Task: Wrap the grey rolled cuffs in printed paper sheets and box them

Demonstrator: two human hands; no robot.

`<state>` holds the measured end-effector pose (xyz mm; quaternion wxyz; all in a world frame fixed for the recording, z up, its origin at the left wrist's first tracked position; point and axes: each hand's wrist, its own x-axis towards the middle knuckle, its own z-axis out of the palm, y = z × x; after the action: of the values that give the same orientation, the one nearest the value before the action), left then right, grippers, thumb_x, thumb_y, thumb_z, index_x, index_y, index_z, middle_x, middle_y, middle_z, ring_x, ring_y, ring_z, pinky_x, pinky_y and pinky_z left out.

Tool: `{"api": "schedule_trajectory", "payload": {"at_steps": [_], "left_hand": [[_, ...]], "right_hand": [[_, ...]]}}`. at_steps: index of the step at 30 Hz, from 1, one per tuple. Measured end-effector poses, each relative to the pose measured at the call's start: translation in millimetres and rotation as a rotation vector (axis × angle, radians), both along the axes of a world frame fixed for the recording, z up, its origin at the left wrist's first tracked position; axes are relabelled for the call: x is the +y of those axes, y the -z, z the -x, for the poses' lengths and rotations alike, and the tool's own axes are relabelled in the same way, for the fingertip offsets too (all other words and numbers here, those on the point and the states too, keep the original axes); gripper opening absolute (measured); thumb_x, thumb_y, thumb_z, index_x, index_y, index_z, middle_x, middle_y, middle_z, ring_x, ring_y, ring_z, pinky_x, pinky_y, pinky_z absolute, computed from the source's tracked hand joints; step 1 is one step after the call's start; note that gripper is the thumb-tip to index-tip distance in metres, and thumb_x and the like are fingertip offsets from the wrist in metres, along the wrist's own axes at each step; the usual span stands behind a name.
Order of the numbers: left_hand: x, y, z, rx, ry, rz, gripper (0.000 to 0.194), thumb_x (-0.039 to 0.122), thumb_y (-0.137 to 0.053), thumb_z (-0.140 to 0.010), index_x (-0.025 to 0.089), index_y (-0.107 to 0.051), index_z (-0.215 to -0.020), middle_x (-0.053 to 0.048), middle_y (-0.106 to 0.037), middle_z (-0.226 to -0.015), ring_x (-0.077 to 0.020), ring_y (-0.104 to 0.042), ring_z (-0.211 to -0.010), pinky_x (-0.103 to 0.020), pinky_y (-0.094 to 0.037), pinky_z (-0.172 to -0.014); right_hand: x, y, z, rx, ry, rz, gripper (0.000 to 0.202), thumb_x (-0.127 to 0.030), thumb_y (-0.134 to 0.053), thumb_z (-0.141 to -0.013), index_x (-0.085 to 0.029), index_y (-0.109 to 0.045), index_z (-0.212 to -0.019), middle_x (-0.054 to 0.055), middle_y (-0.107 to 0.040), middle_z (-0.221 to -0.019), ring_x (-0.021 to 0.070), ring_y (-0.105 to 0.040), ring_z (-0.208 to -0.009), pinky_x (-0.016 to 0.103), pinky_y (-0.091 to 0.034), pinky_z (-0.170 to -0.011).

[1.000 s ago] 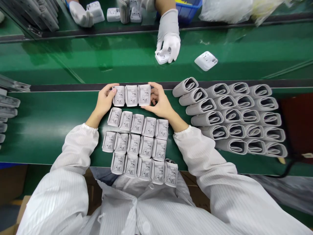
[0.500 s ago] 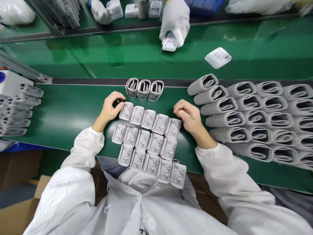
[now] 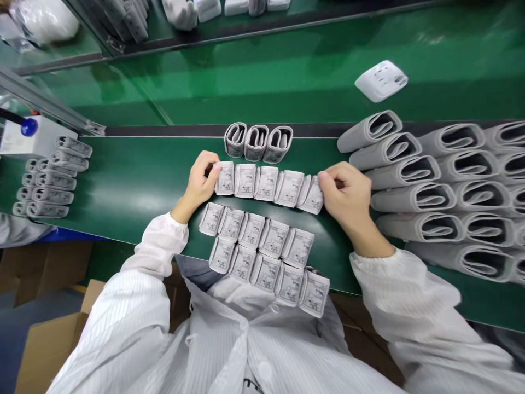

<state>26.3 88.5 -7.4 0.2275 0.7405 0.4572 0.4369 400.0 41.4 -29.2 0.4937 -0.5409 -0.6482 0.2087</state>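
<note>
A top row of printed grey folded cuffs lies between my hands. My left hand pinches the row's left end with thumb and fingers. At the other end my right hand has its thumb and curled fingers on the last cuff, which tilts a little. Two more rows of printed cuffs lie nearer my body, the lowest along the table's front edge. Just beyond the held row, three rolled cuffs stand side by side with their folded ends up.
Many rolled grey cuffs are stacked at the right, close to my right hand. More cuffs and a white box are at the left. A white device lies on the green surface beyond. A co-worker's gloved hand shows at the top.
The top row has moved away from the second row, with both hands now at its ends. The co-worker's glove holding a white device has left the view, which has shifted slightly.
</note>
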Motion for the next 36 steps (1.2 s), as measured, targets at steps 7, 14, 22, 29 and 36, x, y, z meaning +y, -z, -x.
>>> {"api": "schedule_trajectory", "payload": {"at_steps": [7, 14, 22, 29, 36], "left_hand": [[-2, -5.3, -3, -0.009, -0.013, -0.003, 0.054, 0.075, -0.043, -0.115, 0.029, -0.064, -0.097, -0.008, -0.071, -0.096, -0.0272, -0.068, -0.095, -0.05, -0.059, -0.092], [-4, -6.7, -4, -0.003, -0.024, 0.008, 0.058, 0.079, -0.041, -0.114, 0.029, -0.064, -0.095, -0.009, -0.07, -0.095, -0.0281, -0.069, -0.095, -0.054, -0.061, -0.093], [-5, -6.6, -3, 0.026, -0.048, 0.046, 0.063, 0.083, -0.034, -0.112, 0.03, -0.063, -0.097, -0.01, -0.069, -0.097, -0.0303, -0.069, -0.099, -0.057, -0.061, -0.099], [-1, 5.3, 2, -0.007, 0.019, -0.098, 0.05, 0.068, -0.039, -0.118, 0.029, -0.065, -0.102, -0.007, -0.068, -0.097, -0.0257, -0.069, -0.095, -0.049, -0.06, -0.091], [10, 11.3, 14, 0.048, 0.229, -0.387, 0.033, 0.063, -0.073, -0.109, 0.03, -0.067, -0.111, -0.005, -0.072, -0.112, -0.0233, -0.076, -0.105, -0.044, -0.066, -0.089]], "right_hand": [[-3, -3.9, 1, 0.001, 0.037, -0.033, 0.052, -0.062, -0.066, -0.109, -0.033, -0.056, -0.067, 0.007, -0.066, -0.074, 0.0293, -0.061, -0.066, 0.049, -0.044, -0.058], [-7, -10.9, -1, 0.014, 0.004, 0.06, 0.052, -0.066, -0.064, -0.109, -0.034, -0.055, -0.069, 0.011, -0.067, -0.077, 0.0358, -0.063, -0.072, 0.057, -0.048, -0.066], [-9, -16.3, -1, -0.029, 0.003, 0.066, 0.051, -0.067, -0.054, -0.112, -0.035, -0.052, -0.072, 0.012, -0.067, -0.079, 0.0383, -0.066, -0.076, 0.064, -0.054, -0.072], [-9, -9.2, -3, -0.091, 0.019, 0.069, 0.049, -0.066, -0.051, -0.112, -0.037, -0.053, -0.073, 0.011, -0.068, -0.078, 0.0378, -0.065, -0.077, 0.063, -0.055, -0.075], [-6, -35.2, 1, -0.317, 0.018, -0.395, 0.026, -0.054, -0.069, -0.106, -0.029, -0.071, -0.098, 0.012, -0.077, -0.094, 0.0345, -0.07, -0.084, 0.055, -0.054, -0.079]]}}
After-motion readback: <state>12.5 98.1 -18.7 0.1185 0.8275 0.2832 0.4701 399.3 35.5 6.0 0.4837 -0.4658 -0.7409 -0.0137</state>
